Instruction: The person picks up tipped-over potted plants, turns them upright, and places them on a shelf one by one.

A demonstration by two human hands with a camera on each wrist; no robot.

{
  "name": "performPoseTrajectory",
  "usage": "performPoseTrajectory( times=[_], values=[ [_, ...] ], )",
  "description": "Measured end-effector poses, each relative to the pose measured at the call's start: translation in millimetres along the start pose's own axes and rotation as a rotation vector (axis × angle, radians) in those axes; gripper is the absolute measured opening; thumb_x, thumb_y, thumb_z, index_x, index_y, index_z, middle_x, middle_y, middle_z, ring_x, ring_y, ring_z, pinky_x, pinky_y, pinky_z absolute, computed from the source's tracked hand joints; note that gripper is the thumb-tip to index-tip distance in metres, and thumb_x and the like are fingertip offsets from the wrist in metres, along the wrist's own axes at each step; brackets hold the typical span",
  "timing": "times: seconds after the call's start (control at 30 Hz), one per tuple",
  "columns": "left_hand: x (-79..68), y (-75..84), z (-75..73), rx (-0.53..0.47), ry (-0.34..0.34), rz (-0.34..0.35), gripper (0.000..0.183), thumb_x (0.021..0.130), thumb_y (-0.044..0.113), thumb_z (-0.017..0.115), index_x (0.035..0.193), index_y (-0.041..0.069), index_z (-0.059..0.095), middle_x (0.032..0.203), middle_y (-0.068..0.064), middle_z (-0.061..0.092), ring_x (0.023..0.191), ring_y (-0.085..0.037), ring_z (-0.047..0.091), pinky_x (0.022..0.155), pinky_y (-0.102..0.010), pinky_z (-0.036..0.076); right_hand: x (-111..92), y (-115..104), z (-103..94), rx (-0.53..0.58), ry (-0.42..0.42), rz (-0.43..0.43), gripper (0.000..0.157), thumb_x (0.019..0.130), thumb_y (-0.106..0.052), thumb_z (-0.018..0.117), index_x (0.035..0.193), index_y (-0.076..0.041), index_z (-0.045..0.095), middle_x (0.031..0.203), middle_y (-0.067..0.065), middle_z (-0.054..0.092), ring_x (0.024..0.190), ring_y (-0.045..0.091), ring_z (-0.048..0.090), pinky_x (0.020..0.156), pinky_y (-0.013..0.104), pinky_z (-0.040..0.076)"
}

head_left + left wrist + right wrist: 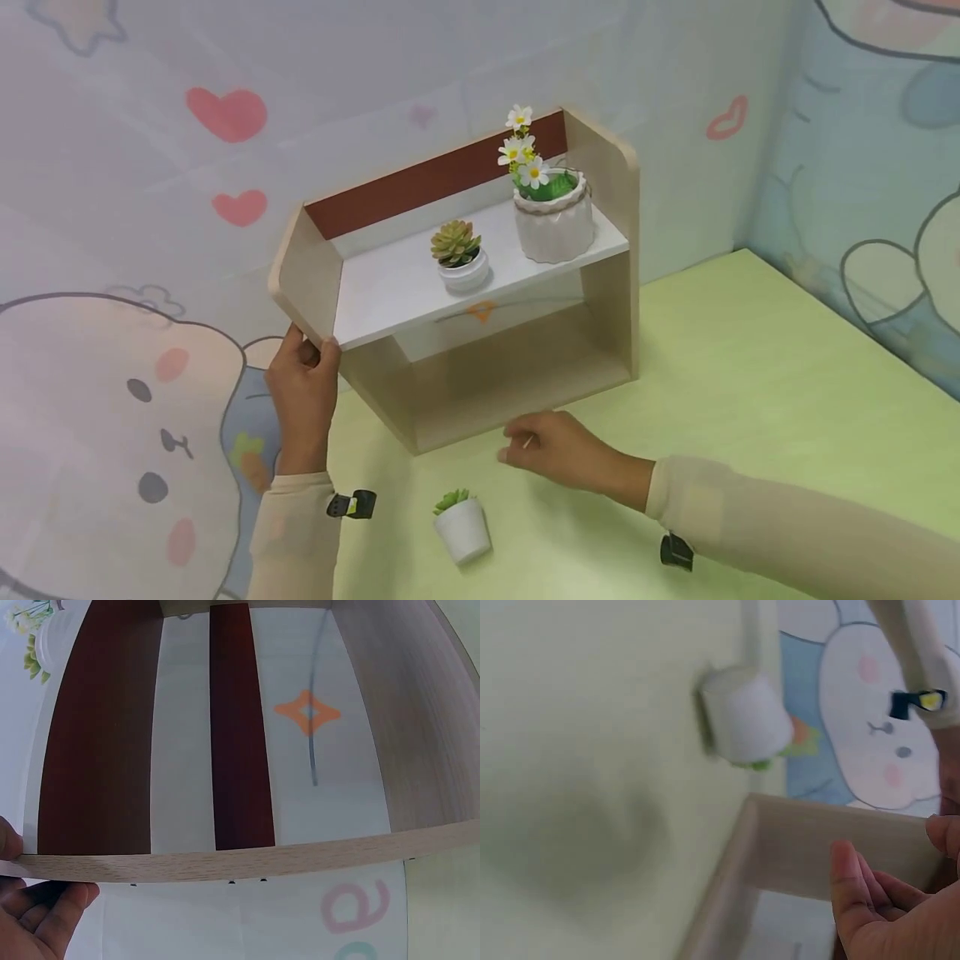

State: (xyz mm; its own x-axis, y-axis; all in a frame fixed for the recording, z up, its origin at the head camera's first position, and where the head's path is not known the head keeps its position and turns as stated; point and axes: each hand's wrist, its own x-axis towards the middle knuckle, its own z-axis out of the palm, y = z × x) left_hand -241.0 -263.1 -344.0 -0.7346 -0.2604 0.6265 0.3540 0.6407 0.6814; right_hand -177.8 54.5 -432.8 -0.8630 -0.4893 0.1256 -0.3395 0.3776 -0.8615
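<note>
A small wooden desk shelf (633, 317) with a white middle board and reddish-brown back strips (244, 727) stands against the wall. My left hand (303, 400) grips the front edge of its left side panel (315, 859), thumb on one face and fingers on the other. In front of the bottom board, my right hand (562, 450) hovers with loosely curled fingers and holds nothing. In the right wrist view this hand (900, 915) overlaps the shelf. Left of it, a white pot with a green succulent (462, 529) lies tipped on the table, also blurred in the right wrist view.
On the white board sit a small potted succulent (461, 258) and, to the right, a larger white pot with daisies (555, 221). The pale green table (787, 400) extends right to a second wall. Cartoon drawings cover the wall (420, 67) behind the shelf.
</note>
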Motion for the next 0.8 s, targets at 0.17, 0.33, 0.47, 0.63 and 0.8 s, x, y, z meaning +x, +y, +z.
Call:
performPoseTrajectory(
  times=[0.17,0.33,0.47,0.63,0.8],
  values=[
    [0.2,-0.2,0.9,0.010,-0.012,-0.001,0.034,0.097,0.002,0.061,0.130,0.001,0.071,0.115,-0.023,0.075,0.102,-0.031,0.075,0.075,-0.009,0.048,-9,16,19.4,0.028,-0.074,0.079,0.044,0.098,-0.031,0.074,0.123,0.005,0.072,0.108,0.009,0.075,0.098,0.026,0.071,0.087,0.050,0.057],
    [0.0,-0.2,-0.7,0.021,0.003,0.000,0.034,0.097,0.002,0.061,0.130,0.002,0.071,0.114,-0.023,0.075,0.101,-0.031,0.075,0.074,-0.008,0.048,-11,26,31.3,0.072,-0.131,0.092,0.046,0.099,-0.031,0.072,0.123,0.008,0.070,0.113,0.015,0.075,0.102,0.032,0.072,0.089,0.055,0.056],
    [-0.1,-0.2,-0.3,0.021,0.003,0.000,0.035,0.097,0.002,0.061,0.131,0.002,0.070,0.116,-0.023,0.075,0.102,-0.031,0.075,0.075,-0.009,0.048,-14,35,41.8,0.118,-0.172,0.149,0.037,0.101,-0.033,0.068,0.110,0.002,0.075,0.100,0.010,0.075,0.091,0.027,0.070,0.080,0.049,0.058],
    [-0.6,1.7,-0.2,0.019,-0.006,-0.015,0.036,0.097,0.003,0.061,0.132,0.002,0.070,0.117,-0.022,0.074,0.104,-0.031,0.075,0.076,-0.009,0.048,-18,42,56.1,0.175,-0.194,0.279,0.051,0.104,-0.043,0.062,0.109,0.006,0.069,0.098,0.010,0.072,0.079,0.021,0.065,0.071,0.044,0.056],
    [-0.6,1.6,-0.5,0.018,0.002,-0.013,0.035,0.097,0.002,0.061,0.131,0.002,0.070,0.116,-0.023,0.075,0.103,-0.031,0.075,0.075,-0.009,0.048,-12,41,70.2,0.094,-0.182,0.364,0.085,0.102,-0.056,0.058,0.153,0.009,0.041,0.128,0.024,0.069,0.104,0.038,0.072,0.096,0.062,0.051]
  ],
)
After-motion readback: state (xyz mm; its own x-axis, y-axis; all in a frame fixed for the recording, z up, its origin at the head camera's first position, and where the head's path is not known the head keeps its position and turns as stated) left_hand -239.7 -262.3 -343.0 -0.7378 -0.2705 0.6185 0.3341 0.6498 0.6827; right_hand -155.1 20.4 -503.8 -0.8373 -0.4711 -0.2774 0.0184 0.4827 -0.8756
